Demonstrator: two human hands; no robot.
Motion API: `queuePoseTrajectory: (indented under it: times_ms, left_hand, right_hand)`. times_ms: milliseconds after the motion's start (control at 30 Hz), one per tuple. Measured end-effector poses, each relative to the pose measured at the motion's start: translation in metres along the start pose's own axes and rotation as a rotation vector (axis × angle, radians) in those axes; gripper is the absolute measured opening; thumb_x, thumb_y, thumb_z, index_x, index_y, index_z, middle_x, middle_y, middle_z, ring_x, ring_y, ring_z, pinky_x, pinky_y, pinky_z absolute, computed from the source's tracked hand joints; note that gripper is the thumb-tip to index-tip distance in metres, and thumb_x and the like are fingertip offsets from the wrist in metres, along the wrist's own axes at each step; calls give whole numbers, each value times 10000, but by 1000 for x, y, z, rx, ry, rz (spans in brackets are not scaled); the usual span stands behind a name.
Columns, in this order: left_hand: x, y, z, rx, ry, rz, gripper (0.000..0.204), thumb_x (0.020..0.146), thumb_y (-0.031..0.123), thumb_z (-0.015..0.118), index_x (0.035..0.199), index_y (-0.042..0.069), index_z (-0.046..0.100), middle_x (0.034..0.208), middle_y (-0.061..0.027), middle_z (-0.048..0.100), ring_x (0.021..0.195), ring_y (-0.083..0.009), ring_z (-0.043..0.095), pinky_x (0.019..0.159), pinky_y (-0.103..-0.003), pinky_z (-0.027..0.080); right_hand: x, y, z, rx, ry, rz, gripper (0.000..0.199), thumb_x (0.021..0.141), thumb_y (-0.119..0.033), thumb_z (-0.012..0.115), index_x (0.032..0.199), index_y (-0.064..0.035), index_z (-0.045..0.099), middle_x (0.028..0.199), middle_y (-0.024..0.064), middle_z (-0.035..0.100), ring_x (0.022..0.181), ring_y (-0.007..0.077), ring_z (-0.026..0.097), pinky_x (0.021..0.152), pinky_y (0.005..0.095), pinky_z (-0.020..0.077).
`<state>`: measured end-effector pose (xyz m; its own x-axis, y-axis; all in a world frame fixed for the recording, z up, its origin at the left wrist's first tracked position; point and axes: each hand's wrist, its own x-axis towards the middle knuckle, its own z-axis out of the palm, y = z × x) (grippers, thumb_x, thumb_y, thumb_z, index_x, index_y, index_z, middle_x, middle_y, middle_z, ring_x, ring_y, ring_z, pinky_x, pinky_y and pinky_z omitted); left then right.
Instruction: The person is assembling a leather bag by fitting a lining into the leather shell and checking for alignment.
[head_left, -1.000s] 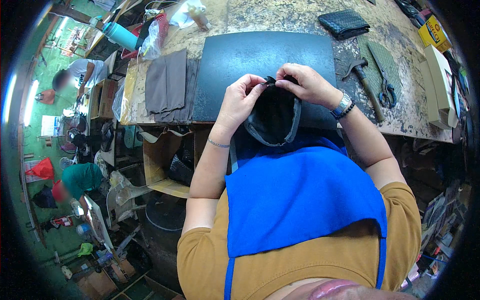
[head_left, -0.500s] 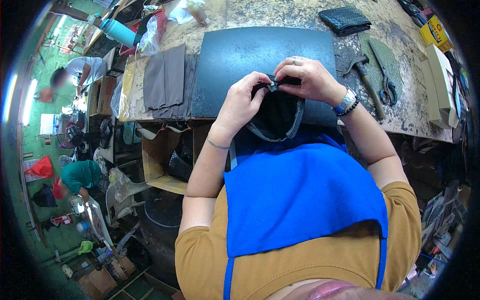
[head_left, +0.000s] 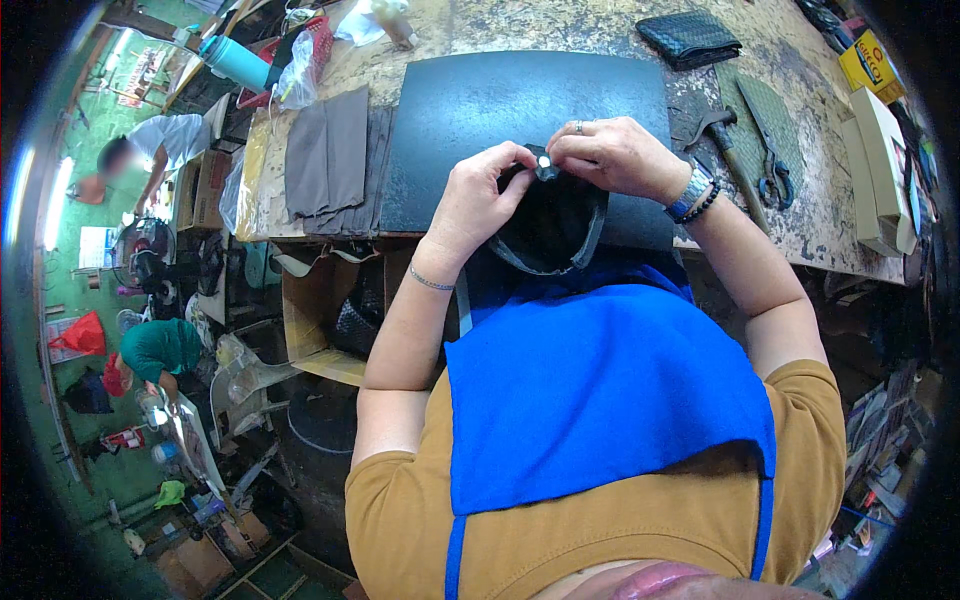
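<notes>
A black leather-like pouch (head_left: 550, 232) hangs with its mouth towards me at the front edge of a dark board (head_left: 480, 105). At the pouch's far rim sits a small shiny metal piece (head_left: 545, 167), its exact kind too small to tell. My left hand (head_left: 484, 192) pinches the rim just left of the metal, thumb and forefinger together. On the other side my right hand (head_left: 622, 160), with a ring and a watch, grips the same rim with bent fingers. The fingers partly cover the rim, and the pouch's inside is dark.
Folded grey cloth pieces (head_left: 327, 155) lie left of the board. Right of it are a hammer (head_left: 738, 165), large scissors (head_left: 772, 150) and a woven black pouch (head_left: 690, 42). A turquoise bottle (head_left: 236, 62) stands far left. Two people work off to the left.
The metal piece now shows a bright round face between my fingertips. My right fingers have closed in nearer to it, and less of the black rim shows. Both hands stay in place.
</notes>
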<state>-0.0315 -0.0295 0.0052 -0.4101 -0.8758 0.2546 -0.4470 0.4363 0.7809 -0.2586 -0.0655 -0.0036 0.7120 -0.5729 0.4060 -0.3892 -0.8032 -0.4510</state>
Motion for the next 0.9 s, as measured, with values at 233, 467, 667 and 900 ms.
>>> queuePoseTrajectory:
  times_ms: [233,467,667,900]
  left_hand:
    - [2,-2,-7,-58,-118,-122,128,856,4,633,984,6,625,887,-59,679,845,-109,633,775,-261,492]
    - [8,-5,-4,-273,-81,-268,223,882,173,666,1038,32,594,872,-128,701,862,-145,655,787,-285,496]
    - [12,-4,-1,-154,-134,-293,238,864,146,708,1035,35,584,887,-68,688,843,-84,619,742,-241,485]
    - [13,7,1,-49,-63,-308,236,820,91,726,989,48,567,852,-68,703,831,-98,648,741,-258,505]
  right_hand:
    - [1,3,-3,23,-35,-69,104,837,-59,618,940,-74,609,959,70,639,813,300,642,695,362,534]
    - [2,9,-7,-96,-110,-147,209,788,-30,613,990,-79,594,998,69,615,847,284,647,702,356,539]
    - [3,7,-6,-218,-155,-232,253,768,-47,611,1016,-97,592,1043,58,601,870,257,645,721,348,546]
    - [5,12,-3,-162,-113,-218,256,771,-46,634,1021,-75,585,1012,64,631,866,260,650,744,333,545]
